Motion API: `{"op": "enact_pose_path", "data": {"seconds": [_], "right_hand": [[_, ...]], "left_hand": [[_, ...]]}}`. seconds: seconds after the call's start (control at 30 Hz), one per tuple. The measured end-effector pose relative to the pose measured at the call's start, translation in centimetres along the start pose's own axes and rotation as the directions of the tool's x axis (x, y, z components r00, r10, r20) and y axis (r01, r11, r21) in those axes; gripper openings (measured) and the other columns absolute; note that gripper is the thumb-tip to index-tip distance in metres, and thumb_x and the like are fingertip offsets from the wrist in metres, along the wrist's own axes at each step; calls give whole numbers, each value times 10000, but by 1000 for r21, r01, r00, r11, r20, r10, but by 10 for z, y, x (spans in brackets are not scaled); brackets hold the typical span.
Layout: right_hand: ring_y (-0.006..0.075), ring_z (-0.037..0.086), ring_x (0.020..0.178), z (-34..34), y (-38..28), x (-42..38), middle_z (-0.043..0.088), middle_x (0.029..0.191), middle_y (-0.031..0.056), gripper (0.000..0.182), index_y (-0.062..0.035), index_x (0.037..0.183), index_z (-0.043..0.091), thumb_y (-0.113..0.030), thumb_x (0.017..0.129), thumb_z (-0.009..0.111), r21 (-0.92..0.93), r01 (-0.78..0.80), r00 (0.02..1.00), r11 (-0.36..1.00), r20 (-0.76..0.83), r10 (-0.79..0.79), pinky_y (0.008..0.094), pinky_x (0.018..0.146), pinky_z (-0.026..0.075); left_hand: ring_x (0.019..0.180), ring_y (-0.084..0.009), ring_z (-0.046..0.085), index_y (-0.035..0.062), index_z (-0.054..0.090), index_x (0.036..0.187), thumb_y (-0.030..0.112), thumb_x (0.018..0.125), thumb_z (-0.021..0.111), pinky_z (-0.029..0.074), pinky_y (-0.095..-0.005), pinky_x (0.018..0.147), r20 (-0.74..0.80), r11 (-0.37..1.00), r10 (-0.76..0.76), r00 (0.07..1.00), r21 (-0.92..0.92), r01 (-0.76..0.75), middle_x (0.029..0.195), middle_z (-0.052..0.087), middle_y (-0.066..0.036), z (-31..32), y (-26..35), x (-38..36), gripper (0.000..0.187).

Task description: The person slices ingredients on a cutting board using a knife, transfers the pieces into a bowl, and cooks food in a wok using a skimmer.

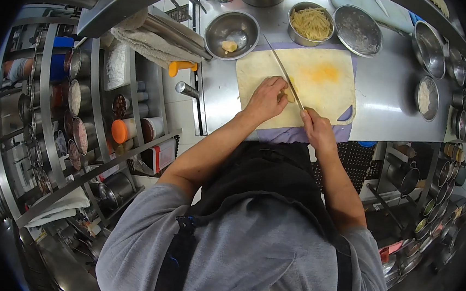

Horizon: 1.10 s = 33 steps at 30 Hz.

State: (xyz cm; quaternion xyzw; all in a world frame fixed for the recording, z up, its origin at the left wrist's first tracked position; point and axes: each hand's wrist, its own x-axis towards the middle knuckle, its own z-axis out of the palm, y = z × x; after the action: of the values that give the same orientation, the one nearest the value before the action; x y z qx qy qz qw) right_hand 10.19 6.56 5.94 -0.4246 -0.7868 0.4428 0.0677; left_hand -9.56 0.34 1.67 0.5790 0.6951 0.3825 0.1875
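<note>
A long knife [283,67] points away from me over the pale cutting board [255,70]. My right hand [317,128] is wrapped round its handle. Beside the blade, my left hand [269,98] has curled fingers on a small yellowish piece of food [288,95], close to the blade's lower part. An orange-yellow stain marks the board's upper right. A purple cloth [277,134] lies under the board. Behind the board's left corner, a steel bowl [214,33] holds a pale yellow piece [229,46].
A bowl of yellow strips [311,23] and an empty-looking steel bowl [357,32] stand behind the board. Another bowl [427,98] with white contents is at the right. An orange-handled object [181,67] and a metal rod end [185,89] lie left of the table [380,119].
</note>
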Motion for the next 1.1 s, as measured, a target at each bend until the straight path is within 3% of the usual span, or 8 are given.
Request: {"op": "enact_pose_path", "data": {"seconds": [0.07, 0.2, 0.47, 0.8, 0.87, 1.1], "right_hand": [[488, 628, 829, -10, -6, -17, 649, 847, 303, 302, -14, 1086, 653, -286, 1014, 542, 35, -72, 997, 997, 31, 71, 525, 713, 486], [491, 626, 838, -20, -8, -32, 649, 849, 302, 306, -12, 1080, 654, -288, 1015, 538, 33, -59, 997, 998, 60, 57, 523, 715, 486], [489, 631, 844, 8, 1, 10, 650, 851, 307, 321, -8, 1102, 655, -295, 1013, 541, 2, 8, 1000, 1000, -6, -8, 519, 728, 491], [486, 633, 843, -16, -2, -29, 649, 847, 305, 313, -19, 1104, 660, -296, 1011, 548, 19, -79, 995, 997, 67, 77, 520, 725, 492], [484, 633, 845, -4, -1, -11, 650, 846, 304, 316, -18, 1101, 661, -297, 1010, 546, -79, 5, 1000, 997, 25, -3, 528, 727, 488], [486, 630, 853, -1, 7, -8, 653, 857, 304, 327, -14, 1104, 661, -304, 1012, 538, 0, -37, 999, 999, 26, 37, 534, 735, 486]], "left_hand": [[980, -364, 583, 24, 584, 987, 63, 761, 683, 491, -446, 861, -27, 1000, 13, 1000, -4, -13, 1023, 613, -151, 1, -1, -3, 250], [980, -365, 585, 20, 584, 987, 63, 761, 683, 492, -445, 857, -37, 999, 29, 999, 19, -29, 1018, 614, -152, 2, -1, -2, 250], [1001, -356, 598, 27, 584, 975, 45, 758, 689, 495, -433, 869, -35, 1000, 10, 999, 6, -9, 1002, 626, -143, 0, 2, -2, 242], [982, -364, 588, 22, 586, 983, 62, 762, 677, 492, -442, 861, -22, 1000, 17, 1000, -8, -17, 1023, 618, -154, 3, -1, -2, 242], [992, -359, 599, 26, 579, 973, 53, 763, 688, 494, -437, 861, -47, 1000, 31, 998, 4, -31, 988, 624, -140, 2, 0, -2, 238], [1003, -364, 599, 31, 576, 989, 50, 764, 687, 496, -439, 867, -35, 1000, -17, 999, -8, 17, 998, 630, -141, 2, 1, -3, 251]]}}
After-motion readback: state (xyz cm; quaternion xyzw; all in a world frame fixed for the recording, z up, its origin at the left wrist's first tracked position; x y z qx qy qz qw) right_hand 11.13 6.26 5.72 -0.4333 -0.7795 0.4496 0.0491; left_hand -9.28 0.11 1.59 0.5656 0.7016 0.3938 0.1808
